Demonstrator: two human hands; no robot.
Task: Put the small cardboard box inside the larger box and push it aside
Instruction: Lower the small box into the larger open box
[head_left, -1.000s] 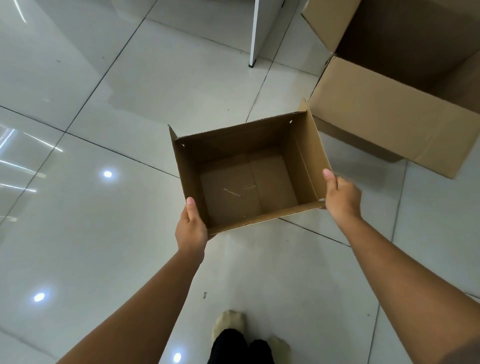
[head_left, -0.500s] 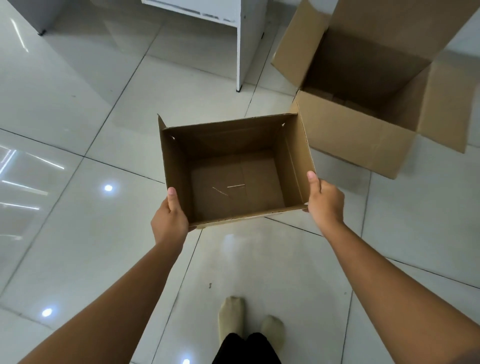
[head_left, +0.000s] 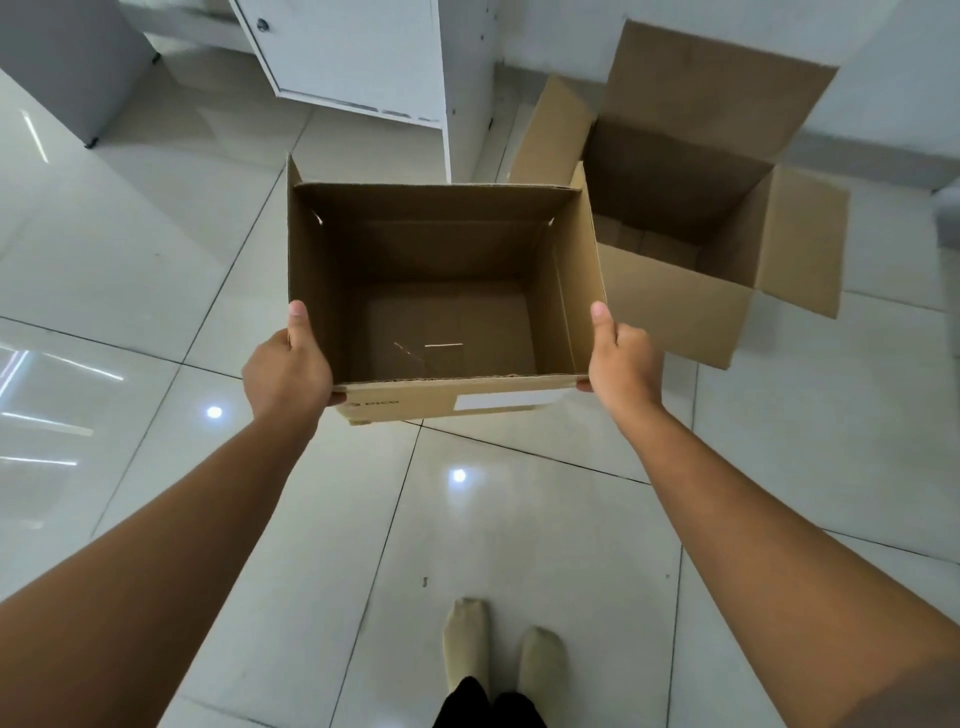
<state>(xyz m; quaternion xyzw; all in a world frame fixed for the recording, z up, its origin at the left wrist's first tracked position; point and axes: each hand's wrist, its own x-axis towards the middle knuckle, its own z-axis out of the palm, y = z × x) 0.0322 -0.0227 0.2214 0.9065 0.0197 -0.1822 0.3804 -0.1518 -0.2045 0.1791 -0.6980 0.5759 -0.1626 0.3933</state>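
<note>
The small cardboard box (head_left: 447, 312) is open at the top and empty, held in the air above the tiled floor in front of me. My left hand (head_left: 288, 371) grips its near left corner with the thumb along the side wall. On the near right corner my right hand (head_left: 621, 361) does the same. The larger box (head_left: 670, 306) stands on the floor behind and to the right, its flaps open and its inside dark. The small box partly hides the larger box's left side.
A white cabinet (head_left: 363, 57) stands on legs at the back, just left of the larger box. A grey unit (head_left: 62, 62) sits at the far left. My two socked feet (head_left: 501, 649) are on the glossy tiles (head_left: 130, 260) below.
The small box has come up higher and closer, still held by both hands. The view has tilted up, so the larger box's whole opening and the white cabinet now show.
</note>
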